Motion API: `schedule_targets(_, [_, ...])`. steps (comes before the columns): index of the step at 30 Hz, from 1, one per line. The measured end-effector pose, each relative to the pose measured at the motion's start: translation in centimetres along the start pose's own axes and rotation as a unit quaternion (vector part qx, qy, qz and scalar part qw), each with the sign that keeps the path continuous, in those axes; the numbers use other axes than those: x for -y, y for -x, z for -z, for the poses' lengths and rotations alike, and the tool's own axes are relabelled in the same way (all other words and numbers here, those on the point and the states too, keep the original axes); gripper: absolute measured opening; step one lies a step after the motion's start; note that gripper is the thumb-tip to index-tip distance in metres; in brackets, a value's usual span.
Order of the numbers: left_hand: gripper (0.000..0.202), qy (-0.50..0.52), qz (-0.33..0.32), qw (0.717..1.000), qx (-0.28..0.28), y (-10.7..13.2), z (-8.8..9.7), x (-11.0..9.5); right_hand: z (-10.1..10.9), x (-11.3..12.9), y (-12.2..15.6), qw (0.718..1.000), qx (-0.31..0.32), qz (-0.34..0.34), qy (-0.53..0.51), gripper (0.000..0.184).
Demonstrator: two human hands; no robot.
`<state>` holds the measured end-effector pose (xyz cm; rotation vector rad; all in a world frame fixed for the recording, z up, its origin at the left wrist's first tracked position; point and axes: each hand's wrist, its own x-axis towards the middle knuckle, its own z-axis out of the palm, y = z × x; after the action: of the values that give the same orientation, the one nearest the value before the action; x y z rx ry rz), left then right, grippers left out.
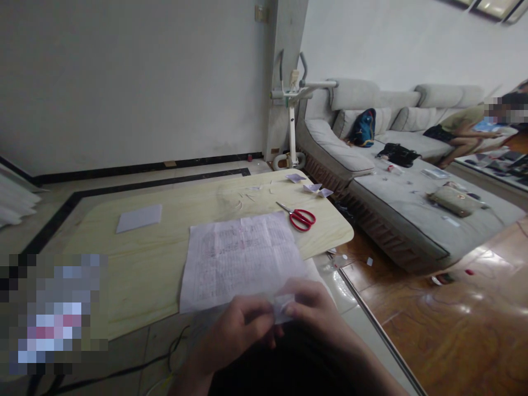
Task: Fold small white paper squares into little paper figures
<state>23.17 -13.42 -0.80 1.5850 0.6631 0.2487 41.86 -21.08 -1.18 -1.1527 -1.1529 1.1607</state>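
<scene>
Fingers of your left hand [241, 327] and right hand [314, 303] pinch a small white paper [282, 313] between them; it lies right of the left fingertips, partly beneath your right thumb; blur hides its long axis; a printed sheet [241, 258] lies just beyond.

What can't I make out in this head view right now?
All in the head view:
Small paper piece: blurred and partly covered by the left hand and right hand; its shape unclear.
Large sheet: print too small and blurred to read.
Table: near-left corner hidden by a pixelated patch.
Wall frames: cut off by the top edge.
</scene>
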Motion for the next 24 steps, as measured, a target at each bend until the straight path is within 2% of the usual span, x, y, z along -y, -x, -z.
schedule_targets(7, [0.024,-0.006,-0.002,1.000,0.030,-0.1,0.1,-0.2,0.2,-0.7,-0.1,1.000,0.001,0.015,0.005,0.030])
schedule_targets(13, [0.033,0.047,-0.011,0.996,0.074,0.1,-0.2,-0.5,0.2,-0.5,-0.1,1.000,0.001,0.007,0.011,0.031])
schedule_targets(18, [0.032,0.041,-0.003,0.997,0.058,0.0,-0.5,-0.2,0.3,-0.7,-0.2,1.000,-0.003,-0.010,0.030,0.034])
schedule_targets(24, [0.027,0.003,-0.001,1.000,0.029,0.1,-0.5,-0.3,0.4,-1.5,-0.3,0.998,-0.014,-0.060,-0.003,0.035])
